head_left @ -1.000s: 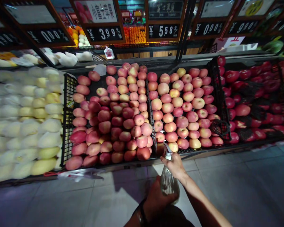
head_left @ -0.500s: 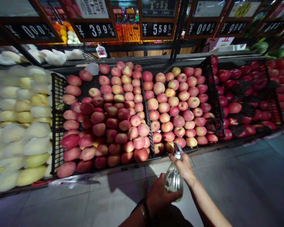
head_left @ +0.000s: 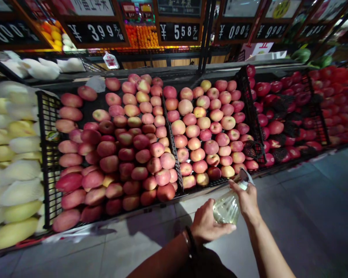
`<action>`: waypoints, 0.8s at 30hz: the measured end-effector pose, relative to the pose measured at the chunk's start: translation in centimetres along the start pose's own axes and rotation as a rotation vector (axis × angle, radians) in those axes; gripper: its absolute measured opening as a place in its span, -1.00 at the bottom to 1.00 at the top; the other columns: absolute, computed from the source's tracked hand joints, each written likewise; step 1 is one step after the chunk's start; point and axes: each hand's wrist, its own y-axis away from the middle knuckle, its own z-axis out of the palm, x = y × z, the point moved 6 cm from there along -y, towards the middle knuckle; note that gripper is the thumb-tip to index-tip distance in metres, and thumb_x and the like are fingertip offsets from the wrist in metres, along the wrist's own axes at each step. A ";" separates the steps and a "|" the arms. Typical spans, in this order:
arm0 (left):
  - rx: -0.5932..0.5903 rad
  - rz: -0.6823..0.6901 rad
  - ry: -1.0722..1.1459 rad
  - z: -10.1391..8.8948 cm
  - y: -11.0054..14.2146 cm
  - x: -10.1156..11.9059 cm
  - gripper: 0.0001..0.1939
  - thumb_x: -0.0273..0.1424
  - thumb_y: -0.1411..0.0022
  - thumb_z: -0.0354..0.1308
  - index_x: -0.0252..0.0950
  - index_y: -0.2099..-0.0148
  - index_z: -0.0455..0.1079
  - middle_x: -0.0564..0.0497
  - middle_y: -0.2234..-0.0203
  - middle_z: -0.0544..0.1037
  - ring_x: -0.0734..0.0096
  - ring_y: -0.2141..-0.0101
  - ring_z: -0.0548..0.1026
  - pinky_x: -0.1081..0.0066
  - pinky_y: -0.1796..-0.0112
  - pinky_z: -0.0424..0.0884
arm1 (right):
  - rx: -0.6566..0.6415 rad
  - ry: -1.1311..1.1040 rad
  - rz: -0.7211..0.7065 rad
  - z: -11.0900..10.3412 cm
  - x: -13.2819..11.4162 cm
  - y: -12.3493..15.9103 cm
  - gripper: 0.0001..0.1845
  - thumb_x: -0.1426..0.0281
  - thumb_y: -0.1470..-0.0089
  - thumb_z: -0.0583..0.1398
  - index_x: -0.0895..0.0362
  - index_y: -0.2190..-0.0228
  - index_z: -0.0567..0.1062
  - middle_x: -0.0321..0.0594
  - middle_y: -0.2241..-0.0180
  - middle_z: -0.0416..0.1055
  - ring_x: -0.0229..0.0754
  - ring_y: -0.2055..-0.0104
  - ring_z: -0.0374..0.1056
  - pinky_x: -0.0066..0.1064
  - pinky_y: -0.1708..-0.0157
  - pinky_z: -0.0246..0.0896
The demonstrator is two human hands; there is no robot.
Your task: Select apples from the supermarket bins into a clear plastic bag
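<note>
A clear spray bottle with pale liquid in it is held in front of me, low over the floor and near the front edge of the apple display. It leans, its trigger head up and to the right. My right hand is closed round its neck just below the head. Around the lower part, my left hand supports it with the thumb along the base. Nearest to the bottle's head are the apples in the front row of the right-hand crate.
Black crates of apples stretch across the stand, split by a divider. Net-wrapped yellow melons lie at left, dark red fruit at right. Price signs hang above. Grey floor tiles lie in front.
Both hands have moved right with the spray bottle, which leans more to the right now. The display has shifted left in view. More light falls on my left hand.
</note>
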 end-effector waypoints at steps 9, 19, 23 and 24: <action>-0.046 0.005 0.015 0.9 -0.6 -1.3 -0.34 0.04 0.08 0.53 -0.15 0.11 0.29 -0.18 0.20 0.64 -0.16 0.19 0.60 0.05 0.21 0.39 | -0.027 0.018 0.006 0.8 -0.8 0.9 -0.61 0.03 0.00 0.44 0.09 0.46 0.56 -0.34 0.57 0.43 -0.17 0.48 0.26 -0.30 0.41 0.20; 0.120 0.102 0.113 -5.4 -1.5 0.6 -0.34 -0.13 -0.03 0.54 -0.21 -0.11 0.40 -0.17 0.02 0.68 -0.14 0.03 0.63 0.02 0.01 0.51 | -0.270 0.045 -0.258 8.1 -8.8 -1.1 -0.61 0.06 -0.13 0.39 0.11 0.20 0.57 -0.32 0.44 0.45 -0.16 0.41 0.27 -0.32 0.39 0.18; 0.219 0.170 0.074 -9.8 -2.7 3.6 -0.41 -0.14 -0.08 0.52 -0.17 -0.07 0.38 -0.09 0.05 0.68 -0.03 0.02 0.62 0.08 0.02 0.51 | -0.238 0.035 -0.395 10.2 -15.3 -2.9 -0.70 0.12 -0.12 0.35 0.08 0.25 0.53 -0.33 0.44 0.46 -0.15 0.42 0.29 -0.32 0.40 0.19; 0.229 0.180 0.066 -10.9 -3.2 4.4 -0.41 -0.11 -0.09 0.52 -0.13 -0.06 0.37 -0.05 0.06 0.68 0.00 0.02 0.63 0.09 0.02 0.51 | -0.227 0.037 -0.424 10.6 -17.2 -3.4 -0.70 0.13 -0.12 0.35 0.08 0.25 0.53 -0.34 0.45 0.46 -0.15 0.42 0.29 -0.32 0.40 0.18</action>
